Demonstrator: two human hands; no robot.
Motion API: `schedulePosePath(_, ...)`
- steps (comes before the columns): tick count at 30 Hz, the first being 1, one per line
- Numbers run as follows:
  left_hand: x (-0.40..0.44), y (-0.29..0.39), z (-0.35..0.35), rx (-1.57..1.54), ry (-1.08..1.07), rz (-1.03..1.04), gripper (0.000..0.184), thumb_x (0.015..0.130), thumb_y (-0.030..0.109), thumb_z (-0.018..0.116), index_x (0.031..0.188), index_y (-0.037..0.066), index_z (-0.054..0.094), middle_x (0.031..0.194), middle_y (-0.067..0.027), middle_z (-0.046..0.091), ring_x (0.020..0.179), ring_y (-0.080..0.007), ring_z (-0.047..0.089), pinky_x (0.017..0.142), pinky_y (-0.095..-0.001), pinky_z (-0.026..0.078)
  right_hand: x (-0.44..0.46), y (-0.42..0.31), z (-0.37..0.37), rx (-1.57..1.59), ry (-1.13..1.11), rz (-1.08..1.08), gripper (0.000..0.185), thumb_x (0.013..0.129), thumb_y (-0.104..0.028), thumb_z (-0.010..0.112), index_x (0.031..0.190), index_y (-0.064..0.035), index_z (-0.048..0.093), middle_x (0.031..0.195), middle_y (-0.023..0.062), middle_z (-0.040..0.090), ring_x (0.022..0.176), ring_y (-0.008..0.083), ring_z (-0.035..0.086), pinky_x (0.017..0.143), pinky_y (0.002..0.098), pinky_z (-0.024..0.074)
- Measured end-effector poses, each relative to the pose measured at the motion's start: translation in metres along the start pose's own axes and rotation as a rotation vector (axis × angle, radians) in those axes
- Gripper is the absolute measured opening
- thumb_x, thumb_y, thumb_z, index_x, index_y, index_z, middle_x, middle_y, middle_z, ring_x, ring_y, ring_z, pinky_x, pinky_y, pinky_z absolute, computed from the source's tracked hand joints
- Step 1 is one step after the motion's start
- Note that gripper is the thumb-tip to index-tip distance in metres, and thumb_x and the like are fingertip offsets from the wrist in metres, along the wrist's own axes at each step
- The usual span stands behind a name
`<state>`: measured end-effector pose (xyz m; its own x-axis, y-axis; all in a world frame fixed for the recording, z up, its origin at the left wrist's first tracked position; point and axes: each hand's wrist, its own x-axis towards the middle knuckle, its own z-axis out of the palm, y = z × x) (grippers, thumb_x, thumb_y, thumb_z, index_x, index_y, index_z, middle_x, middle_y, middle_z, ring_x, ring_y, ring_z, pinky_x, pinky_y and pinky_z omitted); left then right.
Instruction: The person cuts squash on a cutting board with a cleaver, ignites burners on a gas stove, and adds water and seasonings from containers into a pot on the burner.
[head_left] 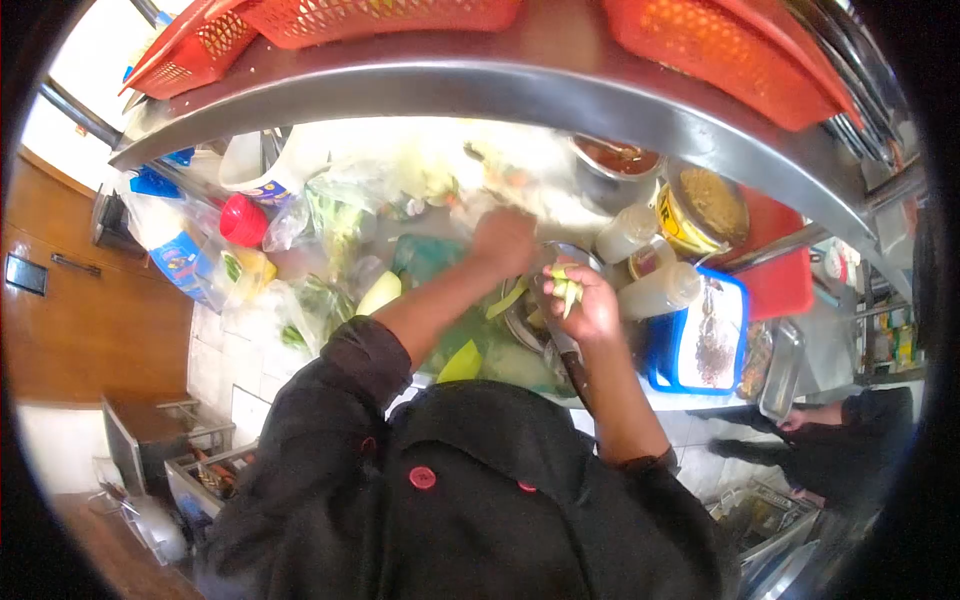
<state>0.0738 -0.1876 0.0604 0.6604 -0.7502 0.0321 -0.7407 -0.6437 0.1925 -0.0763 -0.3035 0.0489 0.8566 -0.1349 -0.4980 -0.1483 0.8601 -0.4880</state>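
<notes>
My left hand (505,243) is stretched over the far part of the work table, smeared by motion, its fingers not readable. Closer to me, my right hand (585,303) holds pale green vegetable pieces (567,288) above a metal bowl (522,325). A knife (572,366) lies beside the bowl, partly hidden by my right forearm. Green pieces rest near a green board (420,258): one pale piece (380,293) by my left forearm and a brighter one (460,362) near my body.
Red baskets (380,22) stand on the shelf above. Bagged greens (335,215) and a red cup (243,220) sit left. To the right are squeeze bottles (660,292), a yellow tub (690,222), a sauce pot (612,165) and a blue-rimmed container (700,330). Another person (850,440) holds a metal tray (781,372).
</notes>
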Motion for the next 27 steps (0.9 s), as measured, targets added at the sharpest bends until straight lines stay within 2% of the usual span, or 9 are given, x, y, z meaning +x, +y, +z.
schedulePosePath(1, 0.007, -0.002, 0.006, 0.096, -0.205, -0.026, 0.027, 0.082, 0.033, 0.063, 0.093, 0.008, 0.066, 0.09, -0.0156, 0.066, 0.085, -0.0356, 0.062, 0.077, -0.0457, 0.05, -0.002, -0.003, 0.0, -0.009, -0.007, -0.009, 0.033, 0.08, -0.011, 0.058, 0.112, -0.0061, 0.05, 0.092, 0.0116, 0.063, 0.072, 0.0221, 0.062, 0.048, 0.0293, 0.0443)
schedulePosePath(5, 0.005, -0.033, -0.005, -0.173, -0.066, -0.106, 0.029, 0.084, 0.032, 0.06, 0.094, 0.005, 0.066, 0.085, -0.0159, 0.066, 0.082, -0.031, 0.065, 0.073, -0.0401, 0.051, -0.01, -0.008, 0.014, 0.043, -0.148, 0.033, 0.026, 0.082, -0.01, 0.059, 0.107, -0.0048, 0.053, 0.09, 0.0125, 0.064, 0.066, 0.0207, 0.063, 0.041, 0.0262, 0.0468)
schedulePosePath(7, -0.011, -0.039, -0.035, -0.713, -0.062, -0.279, 0.027, 0.086, 0.028, 0.06, 0.098, 0.004, 0.065, 0.087, -0.0126, 0.067, 0.078, -0.0237, 0.064, 0.07, -0.0365, 0.051, -0.008, -0.011, 0.031, -0.091, -0.243, -0.014, 0.026, 0.083, -0.008, 0.059, 0.108, -0.0027, 0.053, 0.09, 0.0138, 0.063, 0.064, 0.0202, 0.063, 0.04, 0.0255, 0.0467)
schedulePosePath(11, -0.032, -0.059, -0.007, -1.285, 0.05, -0.352, 0.023, 0.088, 0.023, 0.06, 0.098, 0.004, 0.065, 0.086, -0.0074, 0.067, 0.073, -0.0151, 0.061, 0.066, -0.031, 0.049, 0.012, -0.006, 0.066, -0.494, -0.223, -0.082, 0.048, 0.085, -0.004, 0.057, 0.131, -0.0036, 0.045, 0.093, 0.0132, 0.063, 0.066, 0.0173, 0.061, 0.042, 0.0249, 0.0439)
schedulePosePath(14, -0.042, -0.056, -0.005, -1.139, 0.194, -0.252, 0.018, 0.09, 0.02, 0.06, 0.094, 0.003, 0.064, 0.083, -0.0067, 0.065, 0.072, -0.0138, 0.06, 0.065, -0.0283, 0.048, 0.033, 0.008, 0.083, -0.826, -0.204, -0.228, 0.05, 0.082, -0.006, 0.059, 0.131, -0.0009, 0.048, 0.096, 0.012, 0.063, 0.066, 0.0148, 0.06, 0.055, 0.026, 0.0459)
schedulePosePath(19, -0.049, -0.051, 0.001, -1.551, 0.623, -0.232, 0.013, 0.095, 0.015, 0.054, 0.087, 0.005, 0.058, 0.078, -0.0027, 0.06, 0.069, -0.0105, 0.054, 0.063, -0.0269, 0.044, 0.056, 0.041, 0.065, -1.179, -0.168, -0.25, 0.051, 0.079, -0.008, 0.061, 0.128, 0.0014, 0.052, 0.093, 0.0131, 0.063, 0.065, 0.0157, 0.06, 0.059, 0.0302, 0.047)
schedulePosePath(21, -0.054, -0.048, -0.012, -1.708, 0.611, -0.134, 0.015, 0.096, 0.015, 0.053, 0.083, 0.007, 0.055, 0.074, -0.0005, 0.057, 0.066, -0.0093, 0.052, 0.06, -0.0255, 0.042, 0.057, 0.049, 0.058, -1.371, -0.203, -0.264, 0.052, 0.075, -0.014, 0.059, 0.125, -0.0015, 0.056, 0.081, 0.0145, 0.065, 0.064, 0.0176, 0.062, 0.062, 0.0329, 0.0484)
schedulePosePath(23, -0.06, -0.039, -0.032, -1.872, 0.475, -0.535, 0.016, 0.096, 0.014, 0.052, 0.081, 0.009, 0.053, 0.071, 0.0023, 0.052, 0.064, -0.0082, 0.048, 0.059, -0.0243, 0.039, 0.042, 0.047, 0.067, -1.377, -0.201, -0.238, 0.051, 0.076, -0.013, 0.059, 0.125, -0.0011, 0.057, 0.082, 0.0145, 0.065, 0.063, 0.0176, 0.062, 0.063, 0.0326, 0.0485)
schedulePosePath(27, -0.053, -0.059, 0.017, -1.654, 0.607, -0.376, 0.017, 0.096, 0.014, 0.052, 0.08, 0.009, 0.052, 0.069, 0.0038, 0.048, 0.063, -0.0065, 0.044, 0.057, -0.0246, 0.037, 0.014, 0.036, 0.073, -1.247, -0.154, -0.219, 0.048, 0.077, -0.008, 0.06, 0.124, 0.0039, 0.055, 0.084, 0.0131, 0.065, 0.063, 0.0163, 0.059, 0.059, 0.0314, 0.0464)
